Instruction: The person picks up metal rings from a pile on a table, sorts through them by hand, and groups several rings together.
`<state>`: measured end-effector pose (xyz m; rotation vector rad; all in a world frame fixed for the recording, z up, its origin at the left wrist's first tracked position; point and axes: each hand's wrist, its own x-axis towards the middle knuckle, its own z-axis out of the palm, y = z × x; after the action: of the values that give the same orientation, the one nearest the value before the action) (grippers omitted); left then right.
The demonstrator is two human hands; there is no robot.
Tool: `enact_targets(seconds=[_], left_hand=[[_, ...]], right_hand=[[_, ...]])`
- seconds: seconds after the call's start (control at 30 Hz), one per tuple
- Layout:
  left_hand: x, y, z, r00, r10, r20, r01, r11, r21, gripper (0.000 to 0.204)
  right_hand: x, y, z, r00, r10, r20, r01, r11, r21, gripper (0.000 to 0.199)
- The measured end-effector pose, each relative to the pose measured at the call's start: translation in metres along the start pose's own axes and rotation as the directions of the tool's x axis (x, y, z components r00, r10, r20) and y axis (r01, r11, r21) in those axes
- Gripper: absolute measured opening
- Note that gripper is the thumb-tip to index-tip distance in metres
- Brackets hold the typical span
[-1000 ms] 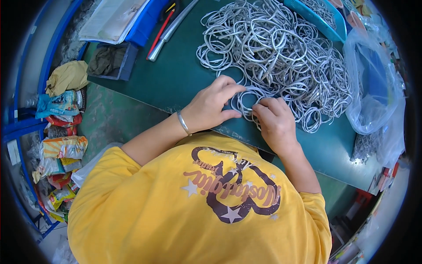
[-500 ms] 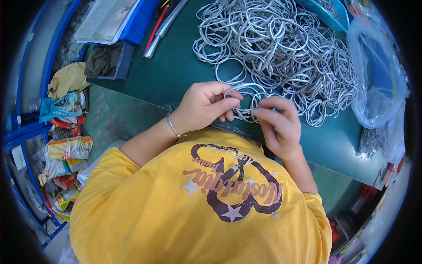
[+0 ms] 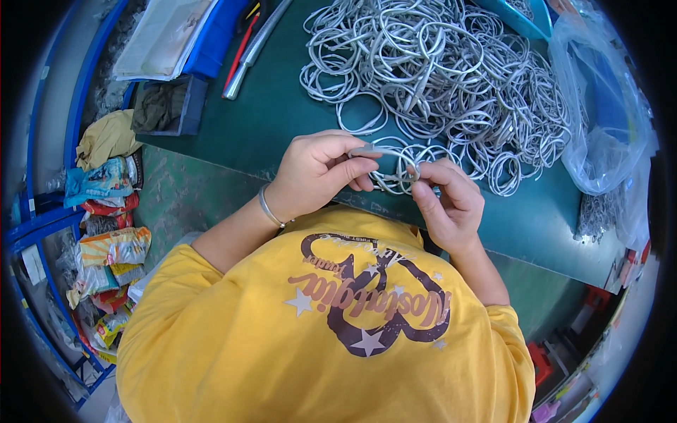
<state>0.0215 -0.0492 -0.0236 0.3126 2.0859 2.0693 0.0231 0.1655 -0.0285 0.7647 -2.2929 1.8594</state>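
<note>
My left hand [image 3: 317, 173] is closed, thumb and fingers pinching one side of a thin silver-grey ring [image 3: 389, 150] above the table's near edge. My right hand [image 3: 451, 201] is also closed, its thumb and forefinger gripping the ring's opposite side. The ring is tilted and seen nearly edge-on. Just beyond my fingers lie several loose rings of the same kind, and behind them rises a large tangled pile of silver-grey rings [image 3: 444, 77] on the green table [image 3: 261, 116]. Fingertips partly hide the held ring.
At the back left are a grey bin [image 3: 190, 106] with dark cloth, papers [image 3: 159, 39] on a blue tray, a red pen [image 3: 243, 49] and a silver rod [image 3: 257, 56]. A clear plastic bag [image 3: 599, 127] hangs at the right, beside a blue scoop-like tray [image 3: 525, 17]. Blue shelving holds packages at the left.
The ring between my hands has turned from a more open view to nearly edge-on. My right hand's fingers have shifted on it; my left hand has barely moved.
</note>
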Motion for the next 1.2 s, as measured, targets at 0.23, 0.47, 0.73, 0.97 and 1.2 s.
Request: enact_targets(seconds=[0.23, 0.47, 0.73, 0.97, 1.2], left_hand=[[-0.002, -0.002, -0.012, 0.974, 0.211, 0.086, -0.21, 0.978, -0.02, 0.023], [-0.001, 0.003, -0.011, 0.95, 0.307, 0.058, -0.305, 0.952, -0.037, 0.023], [-0.001, 0.004, -0.004, 0.987, 0.063, -0.15, -0.101, 0.959, -0.264, 0.03], [0.006, -0.014, -0.007, 0.853, -0.454, 0.257, 0.499, 0.564, -0.659, 0.052], [-0.003, -0.037, -0.03, 0.88, -0.218, 0.422, 0.469, 0.259, -0.844, 0.046]], right_hand=[[-0.006, 0.007, -0.001, 0.999, 0.036, 0.018, -0.037, 0.998, 0.042, 0.015], [-0.003, 0.003, -0.001, 0.999, -0.028, 0.033, 0.028, 1.0, -0.003, 0.018], [-0.005, -0.002, 0.0, 0.997, -0.012, -0.077, 0.03, 0.973, 0.23, 0.033], [0.021, -0.017, 0.01, 0.938, -0.296, 0.18, 0.303, 0.953, -0.011, 0.032], [0.02, 0.003, -0.02, 0.998, 0.009, -0.061, -0.032, 0.927, -0.373, 0.014]])
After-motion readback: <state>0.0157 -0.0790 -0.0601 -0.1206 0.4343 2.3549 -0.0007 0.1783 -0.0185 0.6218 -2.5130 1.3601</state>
